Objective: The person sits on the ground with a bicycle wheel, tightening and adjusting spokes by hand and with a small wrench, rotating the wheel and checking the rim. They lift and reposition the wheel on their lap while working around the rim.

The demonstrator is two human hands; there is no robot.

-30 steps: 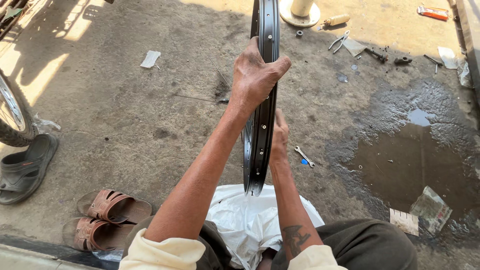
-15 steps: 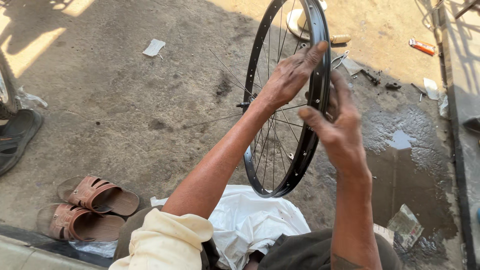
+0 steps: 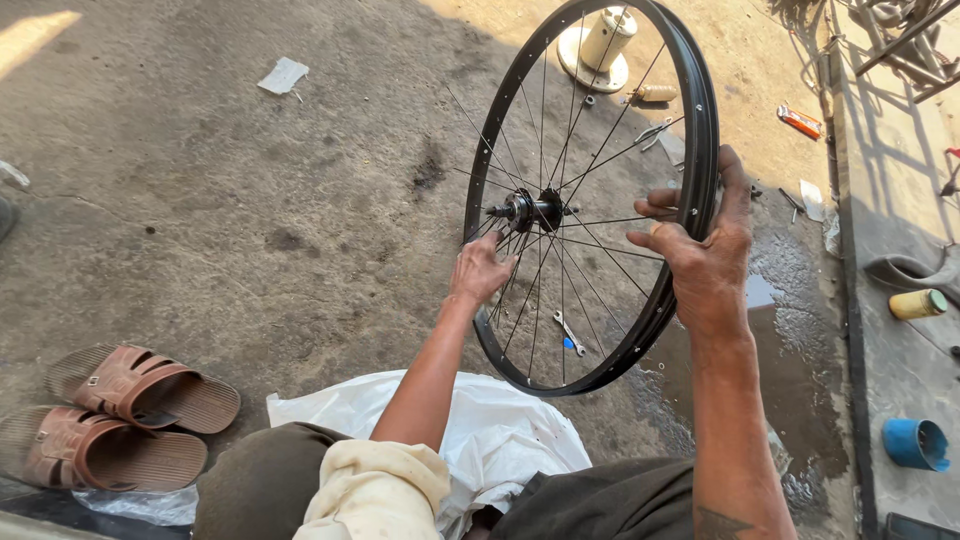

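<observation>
Held upright: black spoked metal bicycle wheel (image 3: 560,130). Right hand (image 3: 705,262) clamped round rim, left hand (image 3: 480,270) pinching spokes by hub. Best kept steady, gripped firmly.

The spoked bicycle wheel (image 3: 600,190) stands upright in the middle, its thin spokes barring any reach through the rim. At nine o'clock the concrete floor (image 3: 250,230) lies open. Brown sandals (image 3: 120,415) sit at eight o'clock, a white plastic sheet (image 3: 500,430) at six, a puddle (image 3: 790,330) and scattered tools (image 3: 800,120) from one to four
</observation>
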